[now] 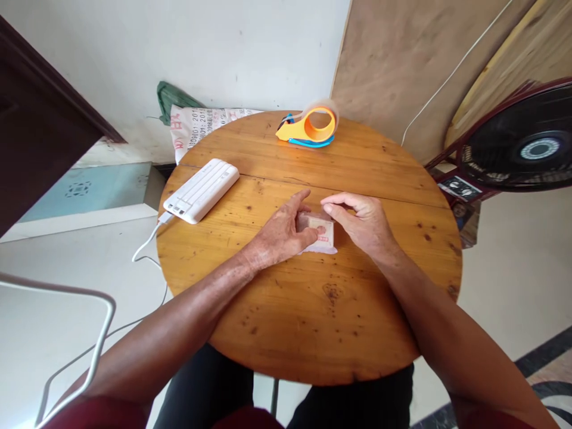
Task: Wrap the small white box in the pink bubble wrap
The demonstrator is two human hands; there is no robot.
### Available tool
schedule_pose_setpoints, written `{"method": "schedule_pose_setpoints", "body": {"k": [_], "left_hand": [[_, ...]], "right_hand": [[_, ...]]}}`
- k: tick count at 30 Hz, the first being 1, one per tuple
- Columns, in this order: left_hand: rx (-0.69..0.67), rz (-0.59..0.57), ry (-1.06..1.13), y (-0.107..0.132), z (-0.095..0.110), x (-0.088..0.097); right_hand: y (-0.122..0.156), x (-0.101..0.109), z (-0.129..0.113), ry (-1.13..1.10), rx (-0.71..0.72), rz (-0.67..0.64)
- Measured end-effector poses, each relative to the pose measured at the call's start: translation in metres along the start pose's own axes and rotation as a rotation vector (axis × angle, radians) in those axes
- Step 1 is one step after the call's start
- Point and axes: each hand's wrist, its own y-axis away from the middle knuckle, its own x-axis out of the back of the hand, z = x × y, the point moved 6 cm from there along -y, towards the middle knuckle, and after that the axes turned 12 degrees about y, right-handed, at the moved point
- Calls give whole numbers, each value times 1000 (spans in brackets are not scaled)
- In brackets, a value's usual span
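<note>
A small pale box (325,227) with red print lies at the middle of the round wooden table, with what looks like thin clear wrap or film around its edges. My left hand (279,238) grips it from the left, the thumb across its top and the forefinger reaching past its far side. Just beyond its far right corner, my right hand (366,223) has thumb and forefinger pinched together. Anything between those fingertips is too small to make out.
An orange and blue tape dispenser (298,130) stands near the far edge of the table (286,298). A white power bank (203,189) with a white cable (145,244) lies at the left. A fan (531,140) is at the right; a printed sack (201,128) is behind.
</note>
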Motion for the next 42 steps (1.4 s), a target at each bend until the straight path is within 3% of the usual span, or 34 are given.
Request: {"method": "schedule_pose_setpoints", "body": {"k": [8,17,25,33,38,42], "left_hand": [[-21,-15,-4,1,2,0],[16,-159,146,0,2,-8],[72,-159,251,-2,0,-8],[68,-176,252,-3,1,-8],[49,-193,223,-2,5,-8],[44,-211,167,0,8,-7]], "right_hand": [[0,4,-8,93,30,9],[5,3,-16,109,78,16],[11,0,-33,168,283,6],[14,2,-42,347,388,-61],[16,1,-41,375,422,-2],[16,2,-43,376,424,-109]]}}
